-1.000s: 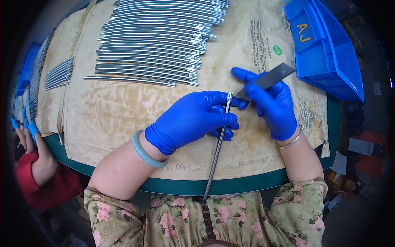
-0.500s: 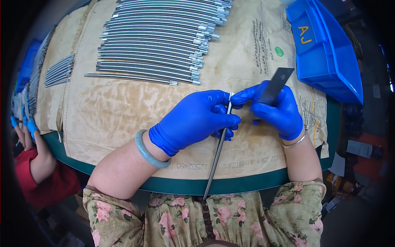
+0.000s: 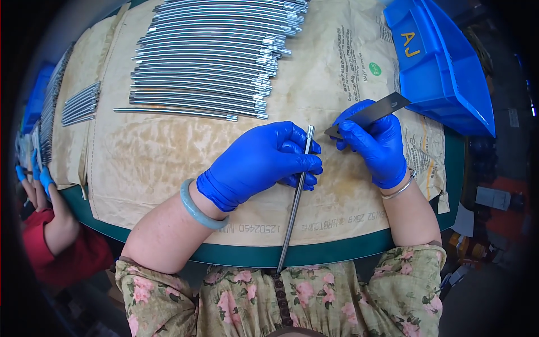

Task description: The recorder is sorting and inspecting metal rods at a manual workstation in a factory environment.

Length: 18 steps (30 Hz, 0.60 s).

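Note:
My left hand point(image 3: 261, 163), in a blue glove, is closed round a slim metal rod point(image 3: 294, 210). The rod slants from its bright, thicker top end above the fingers down to the table edge near my clothes. To its right, my right hand point(image 3: 375, 147), also gloved in blue, grips a flat grey metal blade point(image 3: 373, 112) between thumb and fingers. The blade has a slanted, pointed end towards the rod and a hole at its other end. A gap separates its point from the rod's top.
Many similar rods point(image 3: 202, 62) lie side by side on brown paper sheeting point(image 3: 168, 168). One rod point(image 3: 174, 113) lies nearest me. A smaller bundle point(image 3: 81, 104) rests at left. A blue plastic bin point(image 3: 429, 73) stands at far right. Another person's blue-gloved hand point(image 3: 45, 177) shows at far left.
My right hand has drawn back from the rod's top, and the blade has turned from steep to flatter, its point now towards the rod. My left hand and the rod have shifted slightly left.

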{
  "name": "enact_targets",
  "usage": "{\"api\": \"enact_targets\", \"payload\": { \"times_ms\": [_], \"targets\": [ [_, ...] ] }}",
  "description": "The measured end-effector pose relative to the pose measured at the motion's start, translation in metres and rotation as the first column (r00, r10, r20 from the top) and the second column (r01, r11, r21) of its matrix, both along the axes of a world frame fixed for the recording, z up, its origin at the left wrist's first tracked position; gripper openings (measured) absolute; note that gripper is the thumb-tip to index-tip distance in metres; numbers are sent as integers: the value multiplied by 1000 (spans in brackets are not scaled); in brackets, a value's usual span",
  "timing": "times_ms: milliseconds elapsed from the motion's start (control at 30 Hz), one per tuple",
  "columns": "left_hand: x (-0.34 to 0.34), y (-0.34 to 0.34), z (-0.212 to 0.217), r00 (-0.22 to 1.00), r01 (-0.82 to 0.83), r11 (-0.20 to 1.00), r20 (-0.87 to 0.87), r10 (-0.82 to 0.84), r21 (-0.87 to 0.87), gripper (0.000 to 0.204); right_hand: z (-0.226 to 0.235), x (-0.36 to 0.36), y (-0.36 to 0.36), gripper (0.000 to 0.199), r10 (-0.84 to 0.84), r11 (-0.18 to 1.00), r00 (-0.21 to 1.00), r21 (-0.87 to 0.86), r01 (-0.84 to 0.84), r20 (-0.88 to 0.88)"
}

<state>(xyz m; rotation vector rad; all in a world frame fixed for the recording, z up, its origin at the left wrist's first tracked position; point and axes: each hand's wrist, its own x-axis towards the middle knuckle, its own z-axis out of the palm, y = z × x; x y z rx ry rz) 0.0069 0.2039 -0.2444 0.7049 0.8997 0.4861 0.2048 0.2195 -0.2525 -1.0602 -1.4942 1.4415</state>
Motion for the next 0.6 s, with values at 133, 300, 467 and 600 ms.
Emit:
{"api": "enact_targets", "payload": {
  "times_ms": [133,300,467,600],
  "targets": [
    [2,3,1,1000,14,1000,13,-14,8,26,-1,0,-1,8,4,1000,999,17,-3,-39],
    [2,3,-2,1000,21,999,21,-21,25,24,-6,0,-2,11,33,998,999,61,-31,-32],
    [2,3,-3,999,23,1000,29,-24,21,25,-13,-2,-3,14,57,984,998,170,-59,15],
    [-1,3,-7,998,15,1000,65,-16,16,26,-13,-5,-4,14,63,988,998,144,-62,-5]
  ]
}}
